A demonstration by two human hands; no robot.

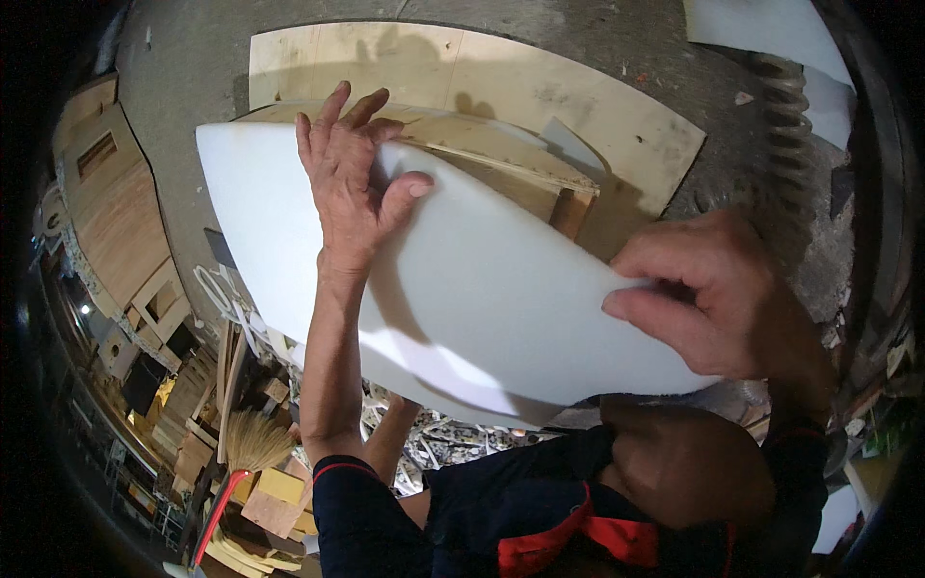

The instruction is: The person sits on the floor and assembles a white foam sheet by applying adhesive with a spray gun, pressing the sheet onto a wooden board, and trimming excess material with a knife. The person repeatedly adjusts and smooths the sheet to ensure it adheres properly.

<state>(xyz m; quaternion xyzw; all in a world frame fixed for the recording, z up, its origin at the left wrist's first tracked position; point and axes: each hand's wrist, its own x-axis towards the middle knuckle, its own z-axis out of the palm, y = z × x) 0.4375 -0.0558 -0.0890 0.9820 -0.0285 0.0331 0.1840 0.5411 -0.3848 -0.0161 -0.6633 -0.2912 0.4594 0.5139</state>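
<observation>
A large sheet of white foam [482,279] lies across the front of a wooden frame [491,159] and hangs toward my body. Over its upper edge rests my left hand [352,178], fingers spread and thumb stretched out to the side. Farther right, my right hand [708,294] pinches the foam's edge between thumb and fingers. Behind the sheet, the frame's pale boards and an open corner show. The foam hides the frame's near side.
A curved plywood panel [617,125] lies on the concrete floor beyond the frame. At the left are wooden panels [116,183], wood offcuts and a broom [252,441] with a red handle. A ribbed hose [785,135] and white foam pieces [771,39] lie at the far right.
</observation>
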